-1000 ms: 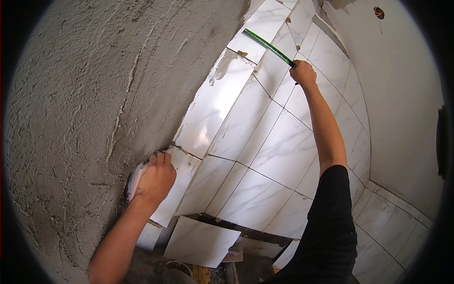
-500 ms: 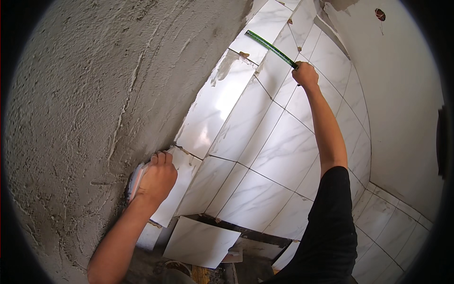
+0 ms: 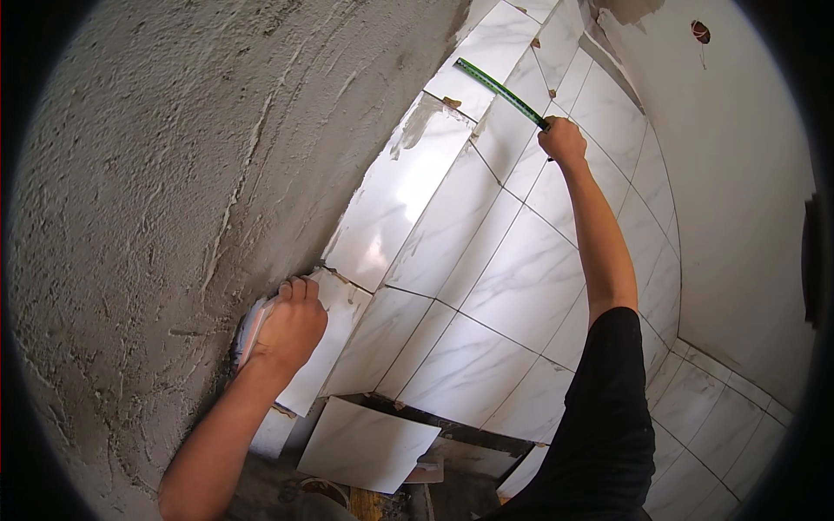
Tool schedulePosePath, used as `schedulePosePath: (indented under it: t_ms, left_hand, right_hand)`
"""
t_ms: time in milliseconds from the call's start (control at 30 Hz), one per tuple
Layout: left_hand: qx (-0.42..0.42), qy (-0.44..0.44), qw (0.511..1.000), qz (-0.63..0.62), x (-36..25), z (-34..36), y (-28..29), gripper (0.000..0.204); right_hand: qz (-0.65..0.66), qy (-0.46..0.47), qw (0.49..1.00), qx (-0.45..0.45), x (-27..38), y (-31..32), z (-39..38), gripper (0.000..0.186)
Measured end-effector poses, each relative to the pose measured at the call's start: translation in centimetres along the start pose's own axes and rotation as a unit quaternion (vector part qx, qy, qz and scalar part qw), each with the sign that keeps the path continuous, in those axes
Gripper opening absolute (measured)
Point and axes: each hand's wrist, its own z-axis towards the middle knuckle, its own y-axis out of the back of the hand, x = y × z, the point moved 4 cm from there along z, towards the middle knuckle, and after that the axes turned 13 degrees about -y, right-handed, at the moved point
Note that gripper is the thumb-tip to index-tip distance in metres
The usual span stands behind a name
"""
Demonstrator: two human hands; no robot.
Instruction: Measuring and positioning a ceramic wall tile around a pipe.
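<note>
My right hand (image 3: 563, 141) is closed on one end of a green straight bar with markings (image 3: 499, 91), which reaches up and left across white marble-look wall tiles (image 3: 519, 262). My left hand (image 3: 289, 326) is closed on a pale, pink-edged flat piece (image 3: 253, 326) at the rough grey render wall (image 3: 148, 193), beside the lower tile (image 3: 323, 347) of the edge column; my fingers hide part of it, and I cannot make out what it is. Above that hand, a glossy tile (image 3: 395, 195) in the same column has mortar smears along its edge.
A loose square tile (image 3: 366, 438) leans low in the middle, above a bucket (image 3: 325, 497) and dark clutter at the bottom. A plain pale wall (image 3: 738, 174) at right has a small hole (image 3: 700, 32) and a tiled lower band (image 3: 712, 412). Small tan bits (image 3: 452, 103) sit in tile joints.
My right hand and the green bar have shifted slightly down and to the right. My left hand stays at the wall with its grip unchanged.
</note>
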Motion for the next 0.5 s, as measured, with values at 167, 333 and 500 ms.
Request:
schedulePosePath:
  t_ms: [167, 333, 500]
  left_hand:
    - [-0.005, -0.003, 1.000, 0.001, -0.1, -0.2, 0.2, 0.023]
    - [0.006, 0.005, 1.000, 0.001, 0.0, -1.5, 0.9, 0.023]
    - [-0.058, -0.021, 0.998, 0.025, -0.4, 0.8, 1.1, 0.015]
  right_hand:
    - [-0.008, 0.004, 1.000, -0.010, -0.1, 0.6, 0.1, 0.025]
    - [0.004, 0.015, 1.000, 0.022, 0.9, -0.5, -0.1, 0.028]
    - [0.201, 0.088, 0.975, -0.039, -7.6, -1.3, 3.2, 0.040]
